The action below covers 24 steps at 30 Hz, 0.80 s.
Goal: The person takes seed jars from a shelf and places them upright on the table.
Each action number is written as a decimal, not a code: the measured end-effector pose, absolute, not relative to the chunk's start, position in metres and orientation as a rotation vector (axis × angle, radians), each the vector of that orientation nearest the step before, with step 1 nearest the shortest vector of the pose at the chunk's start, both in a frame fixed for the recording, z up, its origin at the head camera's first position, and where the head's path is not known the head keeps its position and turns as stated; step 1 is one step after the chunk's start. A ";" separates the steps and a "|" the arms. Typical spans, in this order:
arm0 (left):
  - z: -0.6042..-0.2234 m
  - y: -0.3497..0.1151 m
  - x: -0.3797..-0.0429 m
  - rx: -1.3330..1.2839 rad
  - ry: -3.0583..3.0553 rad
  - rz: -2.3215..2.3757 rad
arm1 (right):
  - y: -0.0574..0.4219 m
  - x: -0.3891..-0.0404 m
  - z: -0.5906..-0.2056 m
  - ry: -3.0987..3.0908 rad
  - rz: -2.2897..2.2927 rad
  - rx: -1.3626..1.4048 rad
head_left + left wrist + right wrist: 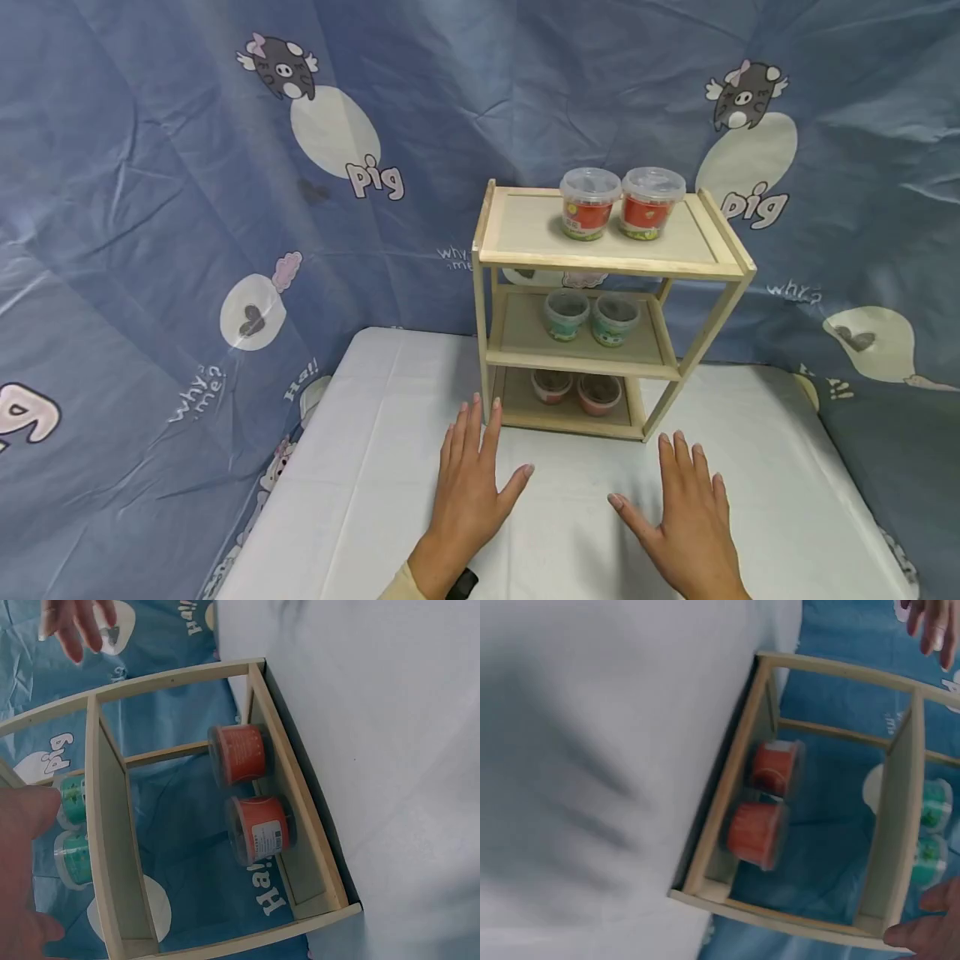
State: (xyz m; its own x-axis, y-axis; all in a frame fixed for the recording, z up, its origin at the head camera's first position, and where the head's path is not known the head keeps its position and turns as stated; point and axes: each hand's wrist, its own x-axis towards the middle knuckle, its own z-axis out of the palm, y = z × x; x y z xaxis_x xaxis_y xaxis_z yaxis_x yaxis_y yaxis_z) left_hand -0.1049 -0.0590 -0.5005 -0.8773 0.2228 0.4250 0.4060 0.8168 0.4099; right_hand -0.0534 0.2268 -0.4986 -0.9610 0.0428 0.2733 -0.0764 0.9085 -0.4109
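Observation:
In the head view my left hand hovers over the table in front of the shelf, fingers straight and thumb spread, holding nothing. To its right my right hand is held the same way. A light wooden three-tier shelf stands beyond both hands. Two lidded clear cups with red labels, a left one and a right one, sit side by side on top. On the middle tier are two green-labelled cups. The bottom tier bears two reddish cups, partly hidden from above.
A white cloth covers the table. Blue fabric with pig prints hangs behind the shelf and down both sides. Some dark band is at my left wrist.

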 end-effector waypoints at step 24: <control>-0.490 -0.055 -0.119 -0.452 -2.598 -0.838 | 0.257 -0.067 -0.439 -2.606 0.672 -0.060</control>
State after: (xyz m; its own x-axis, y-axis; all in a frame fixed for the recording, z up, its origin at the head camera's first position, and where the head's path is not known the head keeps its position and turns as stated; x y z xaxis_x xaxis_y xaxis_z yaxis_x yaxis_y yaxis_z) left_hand -0.1189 -0.0548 -0.4901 -0.8791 0.1854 0.4391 0.4071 0.7711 0.4895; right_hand -0.0668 0.2572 -0.4392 -0.8996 0.1499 0.4102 -0.0674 0.8804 -0.4693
